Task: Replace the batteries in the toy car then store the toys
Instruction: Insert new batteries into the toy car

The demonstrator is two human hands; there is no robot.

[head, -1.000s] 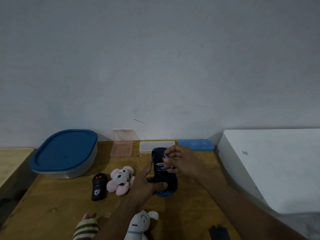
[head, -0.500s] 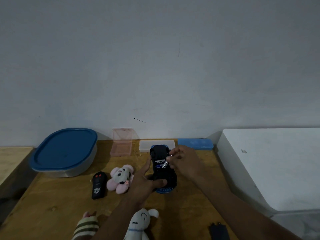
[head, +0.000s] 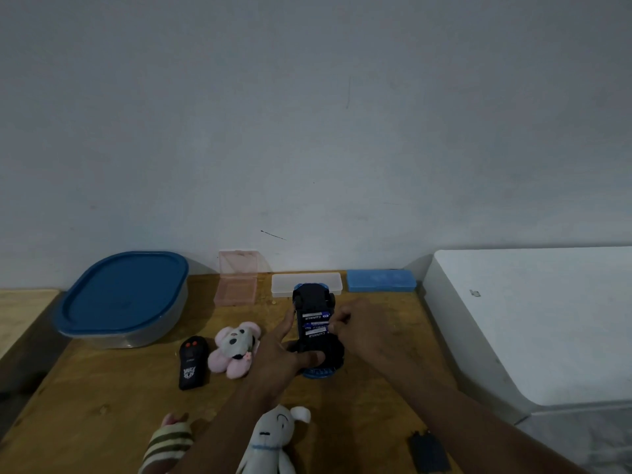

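Head view: your left hand (head: 277, 357) grips the upturned toy car (head: 314, 302) on the tabletop (head: 102, 405), thumb across its rear; curled fingers (head: 337, 325) of your right hand (head: 369, 333) pinch the batteries (head: 314, 325) seated in its underside.

My left hand (head: 277, 357) grips the toy car (head: 314, 302) from its left, thumb across the near end, index straight along the side. My right hand (head: 362, 331) has curled fingertips touching its right side.

The brown table (head: 102, 422) has a tub (head: 124, 295), a pink box (head: 236, 289), a white box (head: 284, 285) and a blue box (head: 381, 280) at the back. Nearer lie a black remote (head: 192, 362), a pink toy (head: 236, 348) and a white toy (head: 273, 436).
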